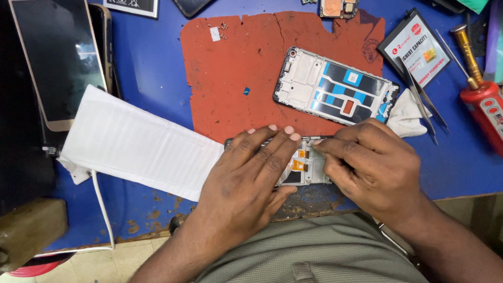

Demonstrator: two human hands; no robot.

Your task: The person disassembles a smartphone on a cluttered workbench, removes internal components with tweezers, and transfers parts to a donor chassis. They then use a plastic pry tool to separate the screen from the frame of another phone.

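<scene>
Surface (157, 63) blue, paint worn off along the near edge. Landmark for all positions: red mat (236, 78), ragged-edged, lying mid-surface.

White sheet (141, 144): long, ribbed, overlapping the mat's near-left corner and running off to the left. White cable (102, 204) passes under its near-left end and runs toward the surface edge.

Gold phone (57, 60): left of the mat, well apart, screen dark, face up; a second dark device lies just beside it on the mat side.

Open phone frame (335, 89): on the mat's right half, tilted, inner side up, showing white and blue panels and one small red patch.

Battery pack (416, 47): right of the mat, flat, black-edged with white face. Tweezers (419, 102) lie across its near corner. White cloth (408, 118) sits at the mat's near-right corner, touching the open frame's end.

Red bottle (484, 112) with brass nozzle: far right of the mat, lying at an angle.

Second phone frame (306, 165): at the mat's near edge, partly on it, mostly covered by both hands; orange flex strips visible in the gap.

Left hand (251, 178): palm down, fingers extended flat and together, pressing the frame's left part; nothing gripped.

Right hand (374, 162): fingers curled, thumb and forefinger pinched at the frame's far edge; cannot tell what is between them.

Loose screws (222, 26): small cluster at the mat's far-left corner, beside a small white tab. No containers; screws lie directly on the mat.
</scene>
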